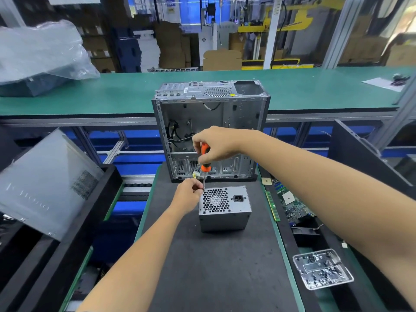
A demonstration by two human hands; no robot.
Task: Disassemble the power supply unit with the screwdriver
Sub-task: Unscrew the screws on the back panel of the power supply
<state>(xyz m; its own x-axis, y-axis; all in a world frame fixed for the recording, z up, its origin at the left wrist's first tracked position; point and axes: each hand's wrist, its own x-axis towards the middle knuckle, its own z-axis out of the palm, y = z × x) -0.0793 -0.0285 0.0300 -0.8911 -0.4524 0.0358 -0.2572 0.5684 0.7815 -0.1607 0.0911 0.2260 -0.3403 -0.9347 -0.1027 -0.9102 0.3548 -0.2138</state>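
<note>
On the dark mat, with the power supply unit as landmark:

Power supply unit (pixel 225 208): stands on the dark mat (pixel 216 266) with its honeycomb fan grille and power socket facing up, so the corner screws of that face are reachable from above.

Screwdriver (pixel 205 161): orange and black handle, held nearly upright above the unit's far-left corner; the thin shaft runs down to that corner, where a screw probably sits. The screw itself is too small to make out.

Right hand (pixel 216 145): fingers curled round the screwdriver handle from above, a grip that suits twisting while pressing down.

Left hand (pixel 189 194): touching the unit's far-left corner, fingertips bunched beside the shaft near its tip, apparently steadying the bit or ready to catch a loosened screw. Whether it pinches anything I cannot tell.

Computer case (pixel 211 131): open and gutted, standing just behind the unit, its bay for the supply empty.

Circuit board (pixel 290 203): lies to the right of the unit, off the mat.

Clear tray (pixel 323 269): right of the unit and nearer the person, holding dark screws; a likely place for removed screws.

Stage, as a judgement: early, the cover is on and this looks like one of the first screws.
</note>
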